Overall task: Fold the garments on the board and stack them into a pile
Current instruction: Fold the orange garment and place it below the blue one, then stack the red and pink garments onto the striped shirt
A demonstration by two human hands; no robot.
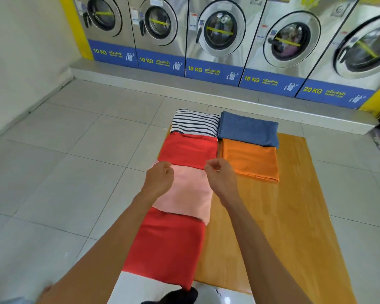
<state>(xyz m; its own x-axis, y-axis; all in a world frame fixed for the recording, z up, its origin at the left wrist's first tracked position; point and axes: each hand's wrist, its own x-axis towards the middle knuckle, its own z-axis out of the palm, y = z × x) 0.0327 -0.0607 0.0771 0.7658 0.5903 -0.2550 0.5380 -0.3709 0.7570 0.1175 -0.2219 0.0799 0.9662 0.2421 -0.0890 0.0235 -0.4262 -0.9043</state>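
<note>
A wooden board (261,216) lies on the tiled floor with folded garments on it. In the left column, from far to near, are a striped garment (194,122), a red garment (188,150), a pink garment (189,194) and a long red garment (167,249). To the right lie a blue garment (248,129) and an orange garment (250,160). My left hand (160,179) is closed at the pink garment's far left corner. My right hand (221,175) is closed at its far right corner. The pink garment lies flat, overlapping both red ones.
A row of front-loading washing machines (219,31) on a raised step (206,91) stands beyond the board. A pale wall (20,51) is on the left. Grey floor tiles (64,161) surround the board. A dark item (180,296) sits at the board's near end.
</note>
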